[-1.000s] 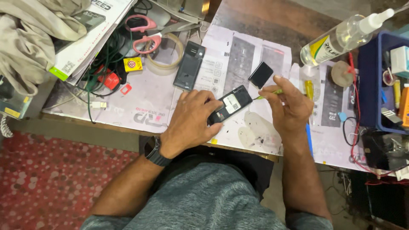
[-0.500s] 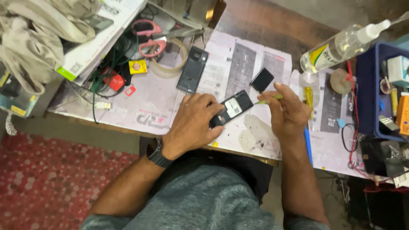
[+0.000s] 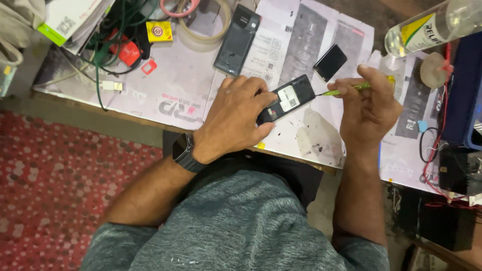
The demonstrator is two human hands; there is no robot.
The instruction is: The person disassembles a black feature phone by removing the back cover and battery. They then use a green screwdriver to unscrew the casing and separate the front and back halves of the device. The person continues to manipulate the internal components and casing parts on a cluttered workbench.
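Opened phone (image 3: 287,98) pinned on the printed sheet (image 3: 321,40), near the bench's near edge.

Your left hand (image 3: 236,118) clamps the phone flat; your right hand (image 3: 369,103) pinches a green-handled tool (image 3: 346,90). Its tip now meets the phone's right end, closer than a second ago: prying contact is made. A back cover (image 3: 237,39) lies farther off, a small black panel (image 3: 330,62) far right.

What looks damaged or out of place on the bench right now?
The black phone under the left hand lies with its back cover off and its insides bared; the right hand has a green screwdriver at its edge. The paper mat below is smeared with dark stains.
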